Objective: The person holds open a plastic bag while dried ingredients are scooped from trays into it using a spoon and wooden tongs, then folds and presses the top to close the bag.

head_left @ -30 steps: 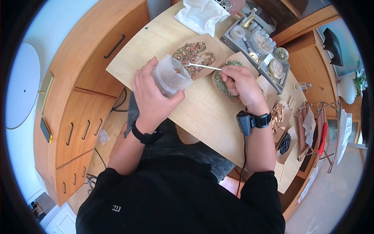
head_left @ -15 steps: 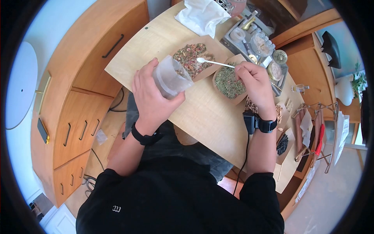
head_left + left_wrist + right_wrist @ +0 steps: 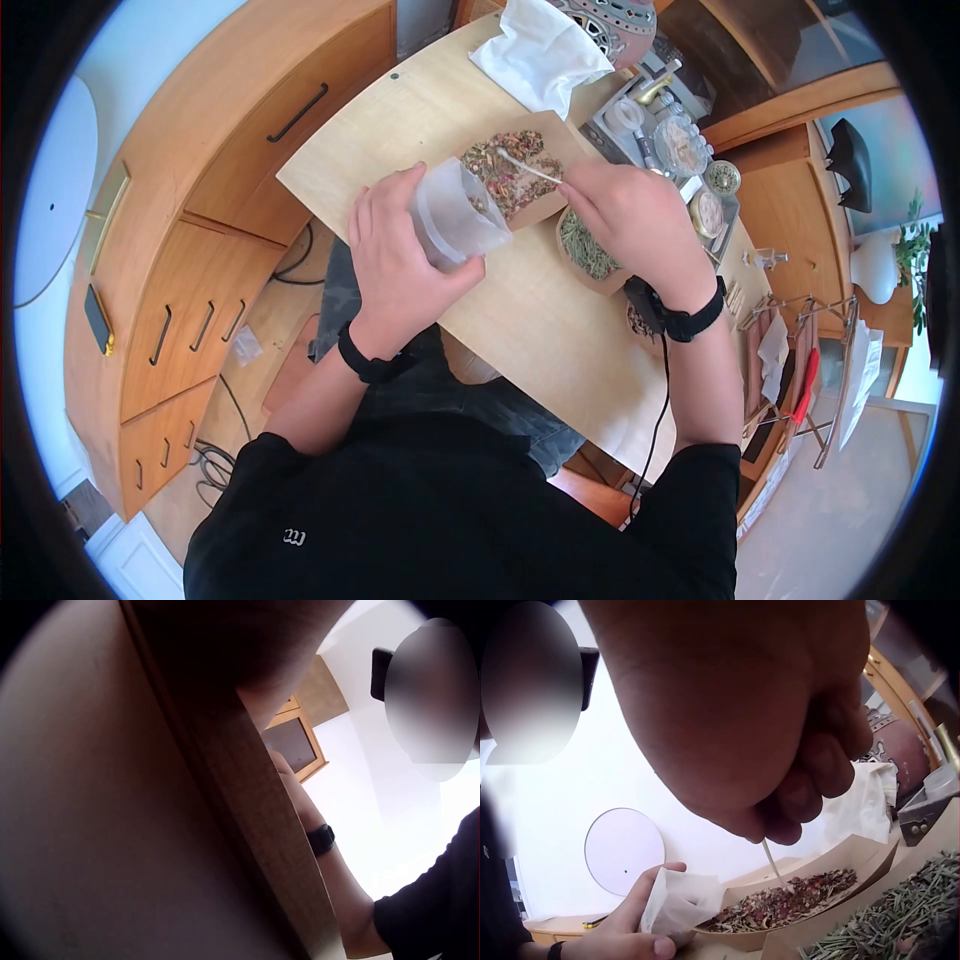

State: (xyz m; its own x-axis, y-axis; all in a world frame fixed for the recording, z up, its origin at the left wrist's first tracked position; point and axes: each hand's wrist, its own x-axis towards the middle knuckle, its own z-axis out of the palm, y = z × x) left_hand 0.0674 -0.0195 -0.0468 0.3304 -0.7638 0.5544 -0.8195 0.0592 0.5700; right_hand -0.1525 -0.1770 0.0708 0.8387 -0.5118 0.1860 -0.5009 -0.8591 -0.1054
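Note:
The left hand (image 3: 393, 262) grips a translucent white pouch (image 3: 455, 225), its mouth tilted toward the right. In the right hand (image 3: 640, 225) a thin white spoon (image 3: 530, 168) is pinched, its tip over a paper tray (image 3: 552, 128) of mixed red and brown dried petals (image 3: 515, 185). The right wrist view shows the spoon (image 3: 773, 864) reaching down to the petals (image 3: 769, 909), with the pouch (image 3: 676, 904) just left of the tray. Below the right hand lies a second tray of green dried herb (image 3: 583, 250), partly hidden. The left wrist view shows neither pouch nor spoon.
A white cloth bag (image 3: 540, 58) lies at the table's far side, near a patterned pot (image 3: 625, 30). A grey tray (image 3: 728, 235) with jars and small tools stands at the right. Beyond the right forearm is a wooden rack (image 3: 822, 425) with hanging pieces.
The spoon first moved right, away from the petals, then back left over them. The right hand has turned and now covers part of the green herb. The left hand still holds the pouch.

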